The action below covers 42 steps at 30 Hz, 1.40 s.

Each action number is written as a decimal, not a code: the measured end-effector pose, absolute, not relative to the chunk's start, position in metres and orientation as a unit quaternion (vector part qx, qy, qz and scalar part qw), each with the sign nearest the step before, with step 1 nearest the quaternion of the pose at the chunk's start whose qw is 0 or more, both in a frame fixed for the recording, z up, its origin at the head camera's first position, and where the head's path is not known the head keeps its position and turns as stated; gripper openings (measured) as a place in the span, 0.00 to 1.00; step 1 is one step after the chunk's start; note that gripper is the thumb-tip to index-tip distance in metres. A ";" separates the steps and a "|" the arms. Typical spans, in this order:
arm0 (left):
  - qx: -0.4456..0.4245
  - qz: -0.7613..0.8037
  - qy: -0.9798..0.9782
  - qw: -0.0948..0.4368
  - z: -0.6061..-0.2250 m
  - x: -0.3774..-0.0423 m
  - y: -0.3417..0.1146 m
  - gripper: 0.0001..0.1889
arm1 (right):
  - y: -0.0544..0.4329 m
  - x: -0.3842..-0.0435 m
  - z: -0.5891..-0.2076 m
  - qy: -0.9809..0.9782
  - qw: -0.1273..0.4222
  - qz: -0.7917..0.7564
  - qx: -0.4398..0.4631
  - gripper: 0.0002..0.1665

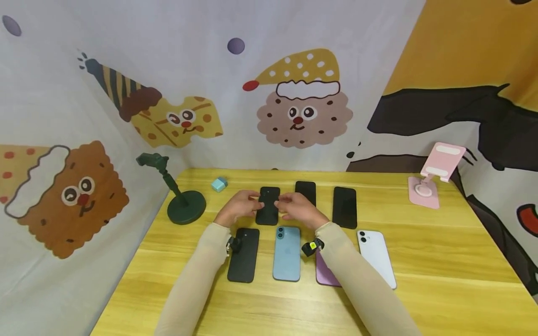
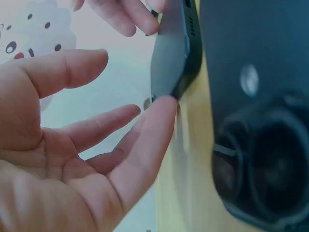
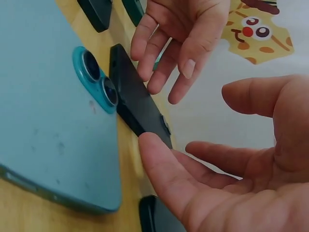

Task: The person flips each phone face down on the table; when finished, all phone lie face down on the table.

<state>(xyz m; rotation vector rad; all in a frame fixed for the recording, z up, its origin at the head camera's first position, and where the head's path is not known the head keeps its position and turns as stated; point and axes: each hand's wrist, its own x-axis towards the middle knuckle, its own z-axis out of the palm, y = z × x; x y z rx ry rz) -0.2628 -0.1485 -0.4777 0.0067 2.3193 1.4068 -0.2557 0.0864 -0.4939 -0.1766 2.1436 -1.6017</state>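
Observation:
A black smartphone (image 1: 267, 215) lies on the table in the back row, its camera end away from me. My left hand (image 1: 243, 206) is at its left long edge, little finger touching or right at the edge in the left wrist view. On the other side is my right hand (image 1: 300, 208), a fingertip close to the phone (image 3: 137, 99) in the right wrist view. Both palms face inward with relaxed, slightly bent fingers and nothing gripped. Nearer me lie a black phone (image 1: 244, 256) and a light blue phone (image 1: 287, 259), with a purple phone (image 1: 325, 273) partly under my right forearm.
Two more black phones, one (image 1: 305, 189) behind my right hand and one (image 1: 344, 207) to its right, lie in the back row. A white phone (image 1: 377, 256) is at front right. Around them stand a dark green stand (image 1: 187, 207), a light blue block (image 1: 219, 184) and a pink phone stand (image 1: 441, 161).

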 end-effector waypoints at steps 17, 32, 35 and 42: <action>0.059 0.549 0.807 0.207 -0.467 -0.270 -0.114 0.29 | 0.127 -0.256 -0.474 0.813 0.184 -0.542 -0.110 0.34; 0.071 0.550 0.809 0.195 -0.476 -0.275 -0.069 0.29 | 0.164 -0.259 -0.480 0.828 0.119 -0.546 -0.054 0.31; 0.067 0.545 0.812 0.197 -0.478 -0.274 -0.062 0.30 | 0.169 -0.259 -0.482 0.824 0.109 -0.554 -0.043 0.31; 0.054 0.543 0.810 0.213 -0.484 -0.268 -0.051 0.36 | 0.174 -0.257 -0.491 0.819 0.126 -0.560 -0.021 0.36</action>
